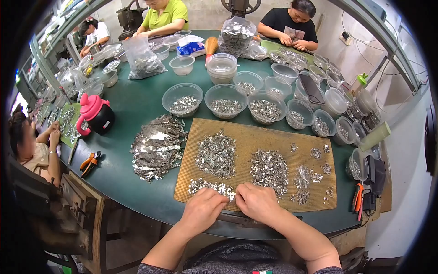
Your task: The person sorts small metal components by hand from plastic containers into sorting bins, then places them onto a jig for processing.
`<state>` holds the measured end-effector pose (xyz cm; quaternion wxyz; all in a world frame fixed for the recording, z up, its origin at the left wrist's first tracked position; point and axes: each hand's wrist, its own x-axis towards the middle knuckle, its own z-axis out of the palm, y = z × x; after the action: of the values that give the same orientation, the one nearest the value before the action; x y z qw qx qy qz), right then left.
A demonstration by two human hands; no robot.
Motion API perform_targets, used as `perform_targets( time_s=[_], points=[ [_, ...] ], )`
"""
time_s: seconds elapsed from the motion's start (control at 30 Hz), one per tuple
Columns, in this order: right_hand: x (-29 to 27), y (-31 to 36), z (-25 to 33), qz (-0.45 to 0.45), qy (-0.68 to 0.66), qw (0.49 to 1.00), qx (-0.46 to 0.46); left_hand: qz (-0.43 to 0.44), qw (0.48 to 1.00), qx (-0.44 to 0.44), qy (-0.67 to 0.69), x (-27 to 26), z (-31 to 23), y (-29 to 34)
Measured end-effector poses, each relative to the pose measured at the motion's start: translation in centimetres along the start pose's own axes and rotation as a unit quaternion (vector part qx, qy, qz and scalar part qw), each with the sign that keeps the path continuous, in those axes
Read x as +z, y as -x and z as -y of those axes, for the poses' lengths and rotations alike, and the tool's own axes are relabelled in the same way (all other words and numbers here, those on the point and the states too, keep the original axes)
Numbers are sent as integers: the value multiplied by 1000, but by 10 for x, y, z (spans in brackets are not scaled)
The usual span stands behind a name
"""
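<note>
My left hand (204,209) and my right hand (258,202) meet at the front edge of a tan textured mat (255,132). Fingers of both are curled and pinched together, thumbs and fingertips nearly touching; whatever they hold is hidden or too small to name. Right behind the left hand lies a low row of small shiny metal pieces (212,187). Farther back on the mat is a left heap of metal pieces (216,155), and a right heap of metal pieces (269,173) lies beyond my right hand. Several smaller clusters (302,178) are spread along the mat's right side.
A stack of metal strips (158,147) lies left of the mat. Clear tubs of metal pieces (226,101) line its far side. Orange-handled pliers (90,163), a pink-and-black cup (96,115) and a phone (311,88) are around. Co-workers sit across the green table (123,160) and at left.
</note>
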<state>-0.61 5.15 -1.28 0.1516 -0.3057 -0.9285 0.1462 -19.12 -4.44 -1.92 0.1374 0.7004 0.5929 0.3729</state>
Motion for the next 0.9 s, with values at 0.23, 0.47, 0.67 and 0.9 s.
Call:
perform_targets(
  time_s=[0.23,0.47,0.67,0.9],
  points=[
    [-7,2,-5,29,-12,999,37,-1,997,25,-74,8,-5,0],
    [-3,5,-10,-21,-61,998,3,2,997,37,-65,4,-1,1],
    [1,6,-4,-16,-3,1000,13,6,1000,9,-1,-2,1,2],
    [8,5,-13,-49,-52,997,-4,6,1000,-10,13,-3,6,5]
  ],
)
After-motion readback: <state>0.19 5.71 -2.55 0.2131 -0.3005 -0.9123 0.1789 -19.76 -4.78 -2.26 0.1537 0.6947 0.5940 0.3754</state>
